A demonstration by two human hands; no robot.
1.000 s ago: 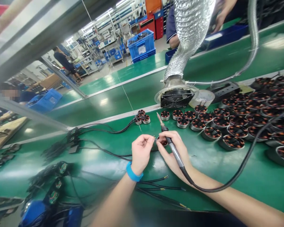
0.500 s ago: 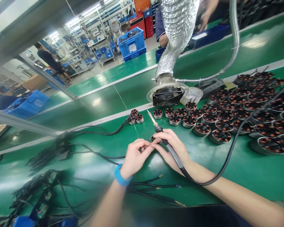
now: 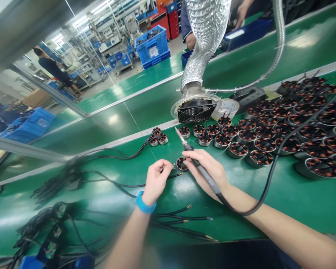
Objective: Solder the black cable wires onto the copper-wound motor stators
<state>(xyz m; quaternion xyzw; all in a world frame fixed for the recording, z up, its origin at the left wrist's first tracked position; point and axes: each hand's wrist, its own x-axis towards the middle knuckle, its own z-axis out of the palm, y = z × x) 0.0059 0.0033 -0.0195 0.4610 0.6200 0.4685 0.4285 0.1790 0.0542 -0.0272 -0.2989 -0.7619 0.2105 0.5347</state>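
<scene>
My right hand [image 3: 205, 168] is closed around a soldering iron [image 3: 205, 175], its bare tip pointing up and away from me. Its fingertips also reach the rim of a small round motor stator [image 3: 181, 163] with copper windings, standing on the green bench. Short leads stick out from the stator's left side. Just left of them, my left hand [image 3: 158, 177], with a blue wrist strap [image 3: 145, 203], is pinched shut. A thin solder wire [image 3: 134, 121] runs down from above into it. Below lies a black cable [image 3: 162, 179] with a stripped end near the stator.
Many stators [image 3: 264, 145] crowd the right side. Three with cables [image 3: 158, 136] stand at the back left. A fume duct [image 3: 197, 71] with a fan [image 3: 197, 113] hangs ahead, beside a plastic tub [image 3: 226, 108]. Cable ends [image 3: 196, 218] lie near me; a co-worker's arm [image 3: 243, 15] shows behind.
My hands were together over the stator. The left has drawn back to the left, and the right has opened away from it, leaving the stator and a cable end more visible.
</scene>
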